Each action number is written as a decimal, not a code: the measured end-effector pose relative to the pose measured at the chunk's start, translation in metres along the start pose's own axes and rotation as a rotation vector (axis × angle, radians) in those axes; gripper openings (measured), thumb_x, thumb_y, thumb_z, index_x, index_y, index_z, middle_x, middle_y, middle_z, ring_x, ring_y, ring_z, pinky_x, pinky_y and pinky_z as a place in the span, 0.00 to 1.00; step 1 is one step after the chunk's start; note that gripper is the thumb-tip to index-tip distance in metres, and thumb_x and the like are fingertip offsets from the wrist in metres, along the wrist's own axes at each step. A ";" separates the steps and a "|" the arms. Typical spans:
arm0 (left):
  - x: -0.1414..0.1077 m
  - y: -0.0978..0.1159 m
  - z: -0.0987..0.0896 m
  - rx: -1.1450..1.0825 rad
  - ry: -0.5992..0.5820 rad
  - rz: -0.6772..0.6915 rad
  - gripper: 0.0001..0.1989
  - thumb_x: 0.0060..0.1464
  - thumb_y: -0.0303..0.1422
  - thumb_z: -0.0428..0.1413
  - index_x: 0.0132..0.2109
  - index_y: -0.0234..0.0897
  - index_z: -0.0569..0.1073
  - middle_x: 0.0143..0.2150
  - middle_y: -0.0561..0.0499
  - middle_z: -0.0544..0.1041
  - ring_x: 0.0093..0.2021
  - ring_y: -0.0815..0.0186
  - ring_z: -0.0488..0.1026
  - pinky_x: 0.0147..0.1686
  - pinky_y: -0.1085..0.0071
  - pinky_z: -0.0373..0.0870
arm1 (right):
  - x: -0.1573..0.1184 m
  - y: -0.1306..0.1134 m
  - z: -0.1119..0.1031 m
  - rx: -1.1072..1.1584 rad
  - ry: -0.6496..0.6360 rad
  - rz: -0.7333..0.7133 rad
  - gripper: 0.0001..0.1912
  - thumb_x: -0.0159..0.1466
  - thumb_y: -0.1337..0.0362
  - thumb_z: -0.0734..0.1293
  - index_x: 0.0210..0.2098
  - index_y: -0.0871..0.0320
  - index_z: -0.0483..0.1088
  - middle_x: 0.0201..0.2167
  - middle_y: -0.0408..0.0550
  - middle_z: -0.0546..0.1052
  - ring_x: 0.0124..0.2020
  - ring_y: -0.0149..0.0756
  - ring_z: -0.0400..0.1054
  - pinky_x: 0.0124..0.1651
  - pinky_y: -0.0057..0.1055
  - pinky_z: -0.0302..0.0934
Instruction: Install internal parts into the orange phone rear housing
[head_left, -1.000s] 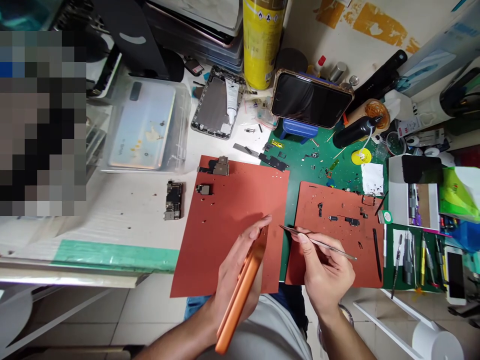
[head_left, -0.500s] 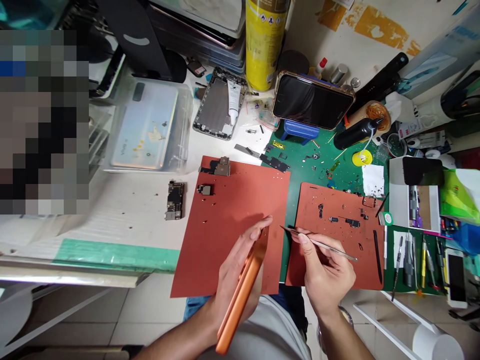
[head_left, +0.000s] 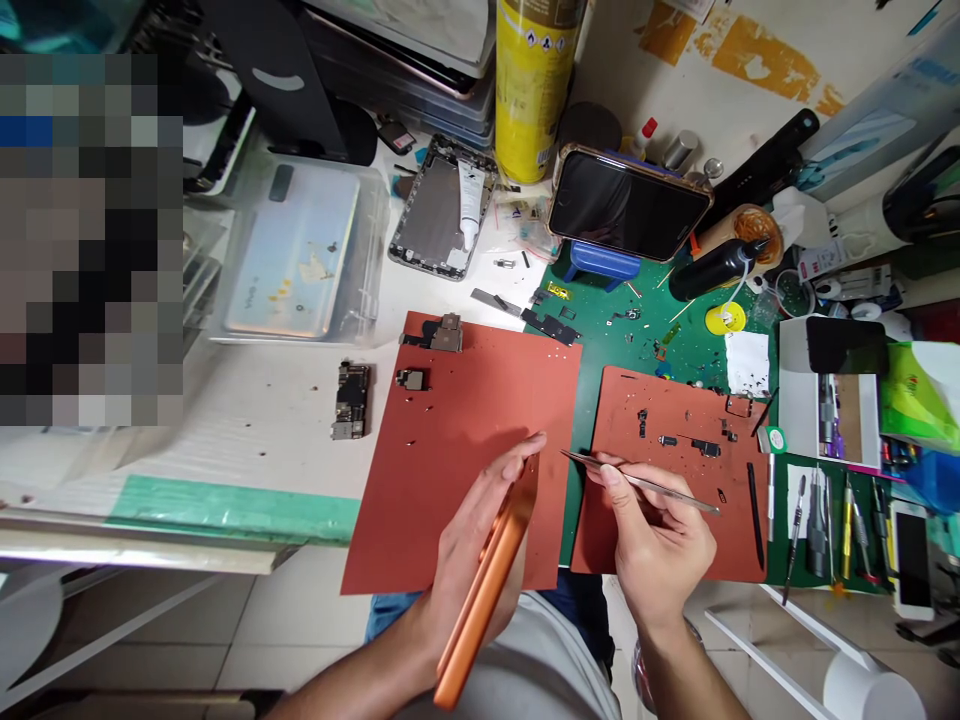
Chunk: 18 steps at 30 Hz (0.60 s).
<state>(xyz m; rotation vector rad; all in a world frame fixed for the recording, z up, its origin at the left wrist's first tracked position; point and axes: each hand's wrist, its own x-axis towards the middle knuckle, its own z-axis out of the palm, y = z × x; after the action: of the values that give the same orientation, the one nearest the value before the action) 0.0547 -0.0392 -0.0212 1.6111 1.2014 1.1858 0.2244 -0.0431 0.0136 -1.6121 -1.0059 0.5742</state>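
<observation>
An orange phone housing, tilted on its edge, is held in my left hand above the front of the larger red mat. Its long side faces me, and its inner face is hidden. Pinched in my right hand are metal tweezers, their tips pointing left toward the housing but apart from it. That hand is over the left part of the smaller red mat, where several small dark phone parts lie. On the larger mat's far left sit a camera module and a bigger metal part.
A circuit board lies left of the mats. A phone on a blue stand faces me at the back, beside a yellow spray can. Screwdrivers and a white phone lie at the right. A pixelated area covers the far left.
My right hand has shifted very slightly to the right with the tweezers. My left hand and the orange housing look almost unmoved; the whole view has drifted a little.
</observation>
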 end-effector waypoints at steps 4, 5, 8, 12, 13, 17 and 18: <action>0.005 0.004 -0.001 -0.089 0.007 0.063 0.31 0.76 0.30 0.49 0.80 0.53 0.55 0.72 0.42 0.74 0.70 0.48 0.75 0.64 0.43 0.80 | 0.002 0.000 0.001 0.018 -0.015 0.011 0.05 0.66 0.71 0.79 0.40 0.56 0.84 0.38 0.47 0.86 0.39 0.43 0.87 0.42 0.33 0.84; 0.006 0.005 -0.002 -0.096 0.007 0.063 0.32 0.76 0.29 0.49 0.80 0.55 0.55 0.73 0.43 0.74 0.70 0.49 0.75 0.64 0.43 0.80 | 0.002 0.000 0.001 0.021 -0.018 0.018 0.05 0.66 0.70 0.79 0.40 0.56 0.84 0.38 0.47 0.86 0.39 0.43 0.87 0.42 0.32 0.84; 0.006 0.006 -0.002 -0.054 0.001 0.046 0.31 0.77 0.31 0.47 0.80 0.58 0.55 0.72 0.46 0.75 0.69 0.50 0.76 0.63 0.43 0.81 | 0.003 -0.001 0.002 0.030 -0.011 0.030 0.05 0.66 0.70 0.79 0.40 0.55 0.84 0.37 0.46 0.86 0.39 0.42 0.87 0.43 0.31 0.83; 0.007 0.005 -0.001 0.023 0.003 0.012 0.28 0.77 0.35 0.47 0.79 0.56 0.59 0.69 0.44 0.78 0.67 0.49 0.79 0.61 0.44 0.82 | 0.002 0.000 0.002 0.055 -0.010 0.066 0.04 0.66 0.70 0.79 0.40 0.56 0.83 0.37 0.47 0.86 0.38 0.41 0.87 0.44 0.32 0.83; 0.008 0.006 -0.001 0.008 0.011 0.024 0.28 0.77 0.34 0.47 0.79 0.55 0.59 0.69 0.44 0.78 0.67 0.49 0.79 0.61 0.45 0.82 | 0.002 0.000 0.002 0.068 -0.011 0.081 0.04 0.66 0.69 0.79 0.40 0.56 0.83 0.37 0.47 0.87 0.37 0.41 0.87 0.44 0.32 0.83; 0.014 0.016 -0.005 -0.034 0.013 0.045 0.32 0.74 0.25 0.51 0.78 0.53 0.60 0.70 0.44 0.77 0.68 0.53 0.77 0.65 0.50 0.80 | 0.002 0.001 0.000 0.133 -0.008 0.150 0.05 0.66 0.68 0.80 0.41 0.57 0.82 0.38 0.49 0.88 0.37 0.42 0.87 0.44 0.32 0.84; 0.016 0.020 -0.007 -0.002 -0.009 0.008 0.32 0.72 0.24 0.52 0.77 0.51 0.62 0.69 0.43 0.78 0.69 0.54 0.76 0.66 0.52 0.79 | 0.002 0.000 0.000 0.159 -0.004 0.176 0.06 0.66 0.68 0.80 0.41 0.58 0.82 0.38 0.50 0.88 0.37 0.43 0.87 0.44 0.33 0.84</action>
<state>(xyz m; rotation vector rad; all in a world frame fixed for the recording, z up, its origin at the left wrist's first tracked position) 0.0548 -0.0285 0.0026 1.6194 1.1888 1.1827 0.2250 -0.0414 0.0136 -1.5664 -0.8051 0.7584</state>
